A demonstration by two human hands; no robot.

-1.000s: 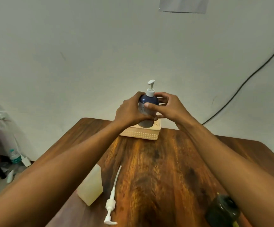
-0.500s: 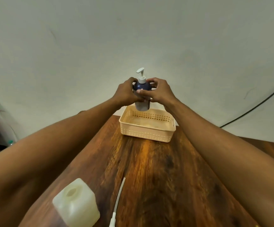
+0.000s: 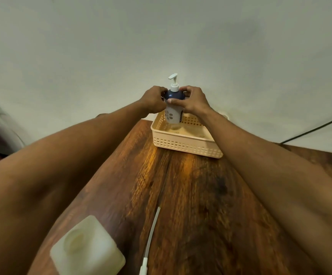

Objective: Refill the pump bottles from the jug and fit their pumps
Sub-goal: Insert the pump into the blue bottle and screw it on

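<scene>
A dark blue pump bottle [image 3: 173,114] with a pale label and a white pump [image 3: 174,83] on top stands upright inside the cream basket [image 3: 187,146] at the table's far end. My left hand [image 3: 153,100] and my right hand [image 3: 193,100] both grip its shoulder, one on each side. A whitish square jug [image 3: 87,248] with its mouth uncapped stands near me at the lower left. A loose white pump with a long dip tube [image 3: 151,237] lies on the wood beside the jug.
The wooden table [image 3: 191,195] runs from me to a pale wall. A black cable [image 3: 316,127] hangs along the wall at the right. Dark furniture shows at the far left edge.
The bottle has come down from above the basket into it, still in both hands. My view has tipped lower and closer to the table.
</scene>
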